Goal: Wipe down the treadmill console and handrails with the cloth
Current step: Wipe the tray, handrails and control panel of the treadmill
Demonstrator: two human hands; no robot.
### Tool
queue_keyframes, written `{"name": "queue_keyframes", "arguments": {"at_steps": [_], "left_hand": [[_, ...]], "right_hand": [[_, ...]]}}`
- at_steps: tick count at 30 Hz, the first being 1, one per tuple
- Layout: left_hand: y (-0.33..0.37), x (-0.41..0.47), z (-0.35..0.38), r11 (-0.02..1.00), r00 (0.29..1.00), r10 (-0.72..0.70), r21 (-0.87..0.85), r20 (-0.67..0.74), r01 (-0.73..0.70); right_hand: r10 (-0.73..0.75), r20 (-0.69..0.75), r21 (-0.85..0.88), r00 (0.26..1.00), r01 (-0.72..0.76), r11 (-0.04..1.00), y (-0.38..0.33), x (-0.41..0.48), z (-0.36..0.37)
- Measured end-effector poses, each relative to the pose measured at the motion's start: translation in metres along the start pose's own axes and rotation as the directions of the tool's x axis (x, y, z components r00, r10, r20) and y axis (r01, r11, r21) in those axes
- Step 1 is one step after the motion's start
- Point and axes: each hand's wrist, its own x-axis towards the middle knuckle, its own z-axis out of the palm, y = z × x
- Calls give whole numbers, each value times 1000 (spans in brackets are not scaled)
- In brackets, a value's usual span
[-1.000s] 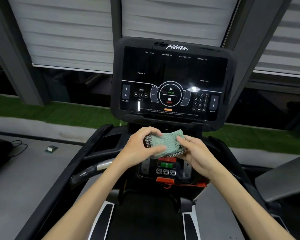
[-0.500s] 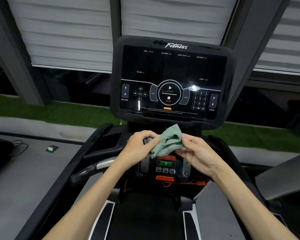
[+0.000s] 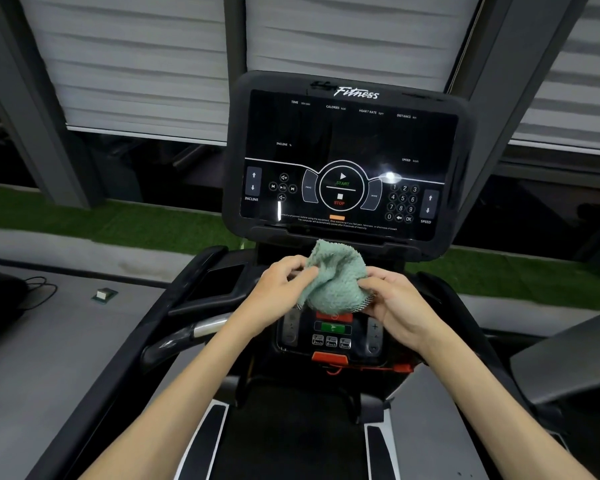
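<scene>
Both hands bunch the pale green terry cloth (image 3: pixel 336 282) just below the glossy black touch-panel console (image 3: pixel 347 161): left hand (image 3: pixel 281 289) pinches its left edge, right hand (image 3: pixel 392 303) grips the lower corner. This looks like preparation (no surface is being wiped). Next, I judge, one hand presses the cloth flat against the screen.

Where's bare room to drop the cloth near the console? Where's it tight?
Free: grey surface left of the left handrail, this side of the small box and cable. Tight: lower keypad, where left hand and right hand grip the cloth over it.
</scene>
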Motion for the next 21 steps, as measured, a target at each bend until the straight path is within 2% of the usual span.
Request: {"name": "queue_keyframes", "arguments": {"at_steps": [4, 6, 8, 11, 14, 17, 19, 21], "left_hand": [[6, 1, -3, 992, 997, -62, -111, -35, 58], [8, 4, -4, 990, 998, -61, -129, 1, 60], [10, 6, -5, 985, 996, -61, -158, 60, 70], [13, 6, -6, 981, 986, -81, -161, 149, 105], [16, 7, -6, 977, 981, -109, -167, 161, 136], [14, 7, -9, 945, 981, -150, -274, 121, 179], [7, 6, -15, 921, 981, -128, -350, 148, 173], [0, 4, -20, 933, 977, -71, -332, 202, 137]], "right_hand": [[28, 12, -299, 1000, -23, 954, 1, -5, 7], [47, 57, -374, 997, -22, 927, 3, -6, 8], [48, 84, -312, 995, -20, 950, 2, -6, 9], [65, 29, -208, 997, -58, 976, -2, -4, 11], [43, 132, -132, 990, -25, 991, -4, -5, 10], [4, 226, -42, 974, 6, 999, -7, -5, 3], [-9, 212, -48, 977, 20, 999, -6, -3, 0], [-32, 142, -67, 989, 42, 997, -4, 1, -2]]}}
